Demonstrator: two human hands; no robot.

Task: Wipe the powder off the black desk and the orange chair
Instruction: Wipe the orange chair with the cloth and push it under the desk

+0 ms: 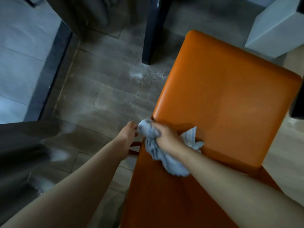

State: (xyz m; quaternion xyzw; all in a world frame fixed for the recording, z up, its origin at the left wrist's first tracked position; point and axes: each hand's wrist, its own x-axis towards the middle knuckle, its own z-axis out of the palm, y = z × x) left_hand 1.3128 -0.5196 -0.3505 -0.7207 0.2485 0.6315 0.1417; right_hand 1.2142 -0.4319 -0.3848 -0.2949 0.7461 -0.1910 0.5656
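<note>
At far left we see a pale surface bounded by a dark edge, and below it a blurred grey shape that we cannot identify. The floor is grey wood-look planks, with white powder scattered on it near the foot of a dark leg; whether that leg belongs to the table we cannot tell.

Our left hand reaches down beside the left edge of the chair, just left of the cloth. Its fingers curl inward, but the grip is partly hidden, so we cannot tell whether it is closed on anything.

Our right hand has its grip clenched around a bunched pale blue cloth, pressing it at the chair's left edge where the seat meets the back. One end of the cloth bulges out past the knuckles, a frayed corner spreads onto the seat to the right, and the rest hangs toward us under the wrist.

The chair fills the right half of the view, its orange seat smooth with no clear powder visible on it. At upper right stands a white block, apart from the chair.
</note>
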